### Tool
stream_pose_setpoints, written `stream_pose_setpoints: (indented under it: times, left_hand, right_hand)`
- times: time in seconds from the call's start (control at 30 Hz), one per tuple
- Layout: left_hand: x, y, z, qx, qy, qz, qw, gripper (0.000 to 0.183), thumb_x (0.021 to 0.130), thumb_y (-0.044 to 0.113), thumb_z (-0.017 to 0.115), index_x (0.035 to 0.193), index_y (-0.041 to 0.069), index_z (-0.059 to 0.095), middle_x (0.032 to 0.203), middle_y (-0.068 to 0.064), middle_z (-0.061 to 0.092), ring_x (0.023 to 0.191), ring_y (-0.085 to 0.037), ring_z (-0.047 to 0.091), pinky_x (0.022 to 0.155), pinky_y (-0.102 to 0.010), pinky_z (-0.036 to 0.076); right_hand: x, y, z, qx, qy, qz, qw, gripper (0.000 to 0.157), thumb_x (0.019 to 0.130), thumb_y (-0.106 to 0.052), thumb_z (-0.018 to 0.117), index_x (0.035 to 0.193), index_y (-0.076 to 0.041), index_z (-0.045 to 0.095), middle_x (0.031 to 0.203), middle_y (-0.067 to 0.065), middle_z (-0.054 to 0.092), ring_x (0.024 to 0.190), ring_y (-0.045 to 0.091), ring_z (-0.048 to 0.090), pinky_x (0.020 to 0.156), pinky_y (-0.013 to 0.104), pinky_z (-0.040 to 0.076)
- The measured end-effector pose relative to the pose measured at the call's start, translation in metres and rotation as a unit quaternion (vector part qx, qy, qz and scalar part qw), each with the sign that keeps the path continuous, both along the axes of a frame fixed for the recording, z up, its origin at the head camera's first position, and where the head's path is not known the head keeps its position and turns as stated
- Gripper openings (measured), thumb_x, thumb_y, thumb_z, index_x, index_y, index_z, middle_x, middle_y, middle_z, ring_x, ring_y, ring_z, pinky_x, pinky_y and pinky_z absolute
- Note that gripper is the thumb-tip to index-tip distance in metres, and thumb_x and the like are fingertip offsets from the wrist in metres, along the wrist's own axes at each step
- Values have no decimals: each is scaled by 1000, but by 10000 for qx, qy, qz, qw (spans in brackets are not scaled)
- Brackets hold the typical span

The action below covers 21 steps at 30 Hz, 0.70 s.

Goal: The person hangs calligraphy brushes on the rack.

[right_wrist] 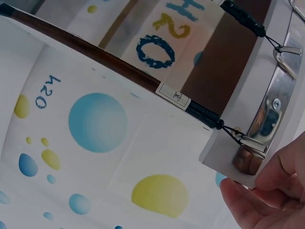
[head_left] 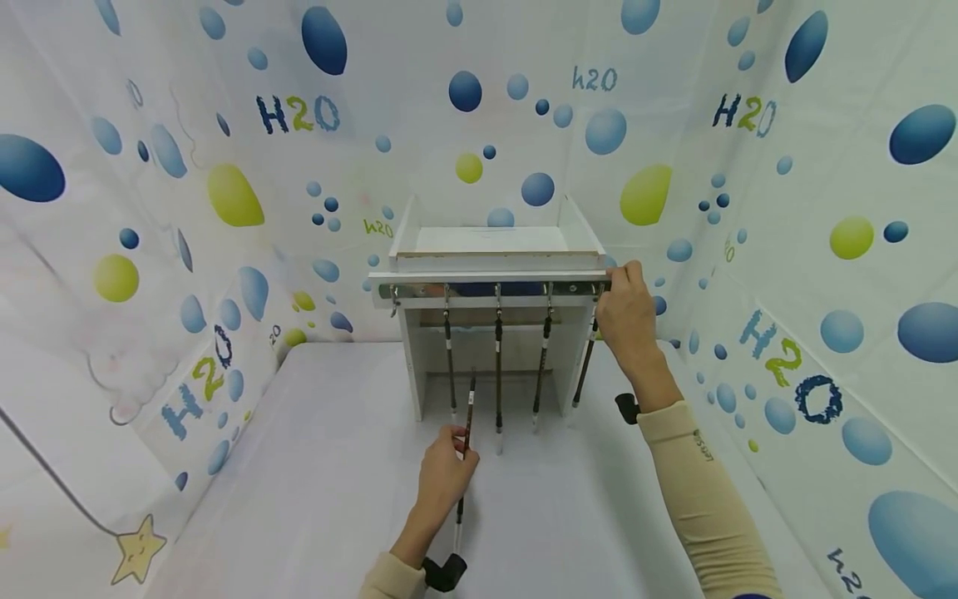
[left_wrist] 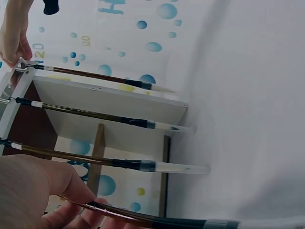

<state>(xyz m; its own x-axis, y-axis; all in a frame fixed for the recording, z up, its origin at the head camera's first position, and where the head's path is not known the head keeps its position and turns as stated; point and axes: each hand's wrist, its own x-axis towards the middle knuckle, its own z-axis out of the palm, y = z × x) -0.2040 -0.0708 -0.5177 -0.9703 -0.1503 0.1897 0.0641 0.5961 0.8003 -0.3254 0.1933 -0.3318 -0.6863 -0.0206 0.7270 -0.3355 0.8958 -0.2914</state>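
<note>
My left hand [head_left: 446,472] pinches a calligraphy brush [head_left: 470,406] between thumb and fingers, in front of a small white shelf [head_left: 413,366]. That brush has a dark brown handle; in the left wrist view its lower ferrule [left_wrist: 221,224] runs off toward the bottom right. My right hand [head_left: 629,316] grips the right end of the shelf's front board, thumb and fingers at its corner [right_wrist: 248,180]. Several similar brushes hang by loops from hooks on the metal rail [head_left: 427,290], among them one brush [right_wrist: 119,64] beside my right hand. White, capped-looking tips point down.
A metal hook [head_left: 394,301] sits at the rail's left end. The shelf has an open tray top [head_left: 486,240] and stands on a white table [head_left: 314,499]. Walls of white cloth printed with blue and green dots [head_left: 466,91] enclose the table behind and at both sides.
</note>
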Motion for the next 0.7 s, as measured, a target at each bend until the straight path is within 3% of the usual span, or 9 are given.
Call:
stream_pose_setpoints:
  times: [0.2,0.3,0.43,0.53,0.7]
  left_hand:
    - [2,-5,13,59,196,98,9997,31,83,6,65,114,3,62,87,-8,70,53,-9,48,45,-23,38]
    - [2,-9,20,120,279,127,9995,32,83,6,64,115,3,62,89,-8,70,58,-8,52,48,-23,41]
    - [2,-14,29,236,346,146,9990,33,84,7,64,117,3,61,93,-8,70,68,-10,60,54,-24,46]
    - [2,-18,35,271,442,190,9985,34,85,7,64,118,3,61,95,-9,70,72,-13,64,55,-24,48]
    - [0,-26,45,252,644,267,9972,33,86,6,63,119,0,59,97,-12,70,77,-18,67,58,-25,50]
  right_hand:
    - [0,-1,-2,82,90,14,9999,34,91,9,47,122,17,59,109,28,52,89,37,62,74,45,60]
    - [0,0,-2,932,390,-149,9948,24,87,14,50,104,23,64,110,29,58,93,37,59,78,42,59]
    - [-2,3,-3,1931,883,-377,9765,14,81,19,55,81,24,68,110,28,65,100,37,54,83,37,58]
    - [-3,3,-4,1638,886,-291,9821,16,81,18,55,87,24,68,108,27,65,99,37,54,82,38,58]
    - [-3,1,-3,728,630,-72,9953,31,83,15,50,109,23,64,106,30,60,97,38,56,79,41,59]
